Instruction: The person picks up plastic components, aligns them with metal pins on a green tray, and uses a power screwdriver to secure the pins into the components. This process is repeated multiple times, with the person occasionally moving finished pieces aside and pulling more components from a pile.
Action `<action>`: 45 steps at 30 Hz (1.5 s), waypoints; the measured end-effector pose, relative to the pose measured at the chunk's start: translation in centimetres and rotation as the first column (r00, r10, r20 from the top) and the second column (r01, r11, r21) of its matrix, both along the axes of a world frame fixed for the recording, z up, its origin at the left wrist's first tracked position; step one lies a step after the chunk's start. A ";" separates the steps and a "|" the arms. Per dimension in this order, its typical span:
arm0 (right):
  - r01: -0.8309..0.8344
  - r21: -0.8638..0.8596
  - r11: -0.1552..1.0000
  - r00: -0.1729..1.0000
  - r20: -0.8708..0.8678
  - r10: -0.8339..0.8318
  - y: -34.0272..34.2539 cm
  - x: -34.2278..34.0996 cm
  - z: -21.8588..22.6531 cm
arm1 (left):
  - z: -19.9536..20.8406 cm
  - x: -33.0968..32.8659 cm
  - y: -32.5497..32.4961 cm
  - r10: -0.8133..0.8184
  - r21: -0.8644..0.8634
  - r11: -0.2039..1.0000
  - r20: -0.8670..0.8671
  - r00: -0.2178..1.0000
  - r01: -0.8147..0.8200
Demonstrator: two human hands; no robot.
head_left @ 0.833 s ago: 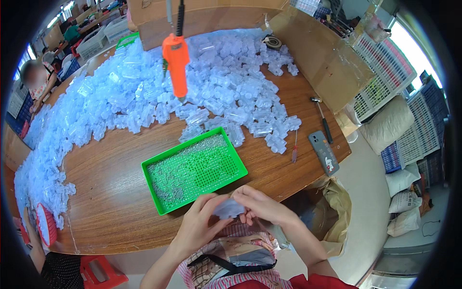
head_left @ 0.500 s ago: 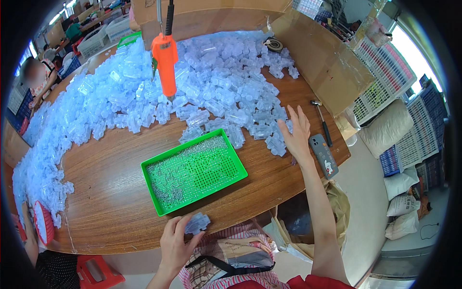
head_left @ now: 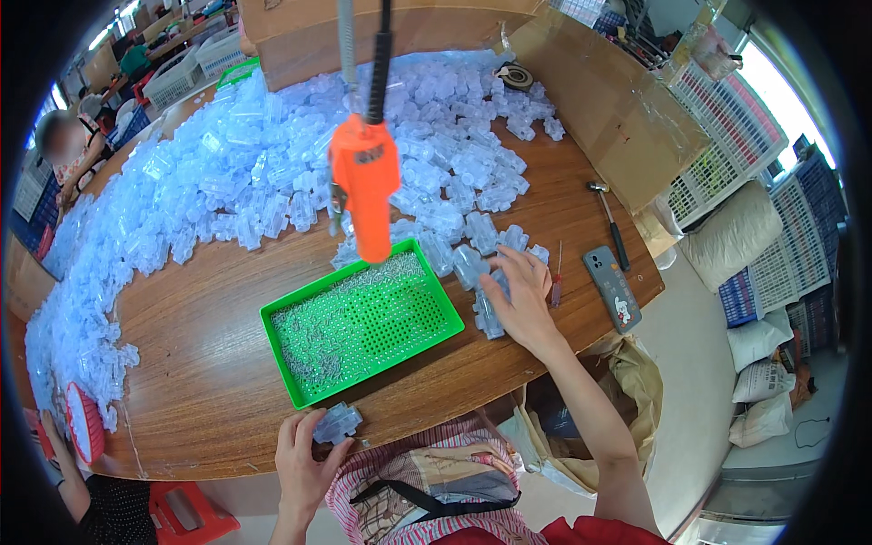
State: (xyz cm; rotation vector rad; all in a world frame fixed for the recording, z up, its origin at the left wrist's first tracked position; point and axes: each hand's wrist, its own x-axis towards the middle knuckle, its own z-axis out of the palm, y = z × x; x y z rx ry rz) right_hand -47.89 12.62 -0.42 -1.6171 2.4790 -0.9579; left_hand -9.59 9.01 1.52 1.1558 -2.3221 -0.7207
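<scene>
My left hand holds a clear plastic housing between thumb and fingers at the table's near edge. My right hand is open, palm down, its curved fingers over several loose clear plastic housings right of the tray. Between my hands stands a green perforated tray scattered with small silvery screws. An orange electric screwdriver hangs above the tray's far edge, blurred.
A large heap of clear plastic housings curves along the table's far and left sides. Right of my right hand lie a thin red-handled screwdriver, a phone and a hammer. Cardboard walls the back. A person sits far left.
My right hand has moved left and nearer, and several housings have come along toward the tray. My left hand has shifted slightly left with its housing. The hanging electric screwdriver has swung right and nearer.
</scene>
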 end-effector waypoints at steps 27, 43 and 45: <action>-0.123 -0.100 0.987 0.992 -0.021 0.121 7.0 7.2 1.8 | -1.1 2.0 -0.4 0.132 0.059 0.991 -0.189 0.973 -0.123; -0.687 -0.034 0.726 0.720 0.097 0.687 1.6 14.9 1.8 | -1.3 1.1 -0.7 0.134 0.067 0.990 -0.212 0.968 -0.122; -0.686 -0.053 0.725 0.721 0.081 0.688 1.6 15.0 1.4 | -1.7 1.3 -0.6 0.113 0.024 0.994 -0.233 0.966 -0.111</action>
